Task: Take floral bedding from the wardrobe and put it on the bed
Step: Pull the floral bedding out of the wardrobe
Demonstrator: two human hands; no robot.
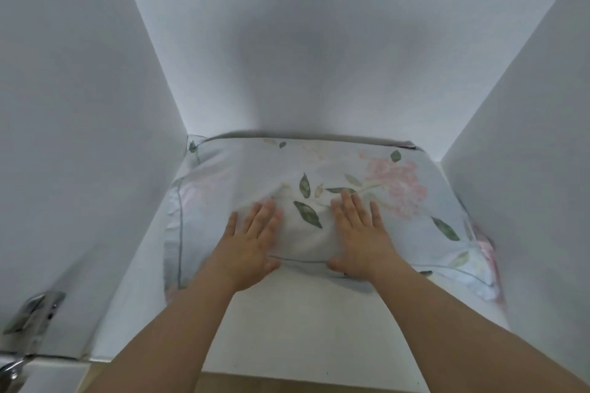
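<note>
A folded floral bedding [399, 188], pale blue with pink flowers and green leaves, lies on a white wardrobe shelf [306, 322] and fills it from wall to wall. My left hand [252, 242] lies flat on its front middle, fingers on top and thumb at the front edge. My right hand [360, 233] rests beside it in the same way, thumb tucked at the front fold. Both hands grip the bedding's near edge. The bedding still rests on the shelf.
White wardrobe walls close in on the left [79, 137], the right [526, 153] and the back [303, 57]. A metal door hinge [35, 313] sits at the lower left. A strip of wooden floor [303, 384] shows below the shelf's front edge.
</note>
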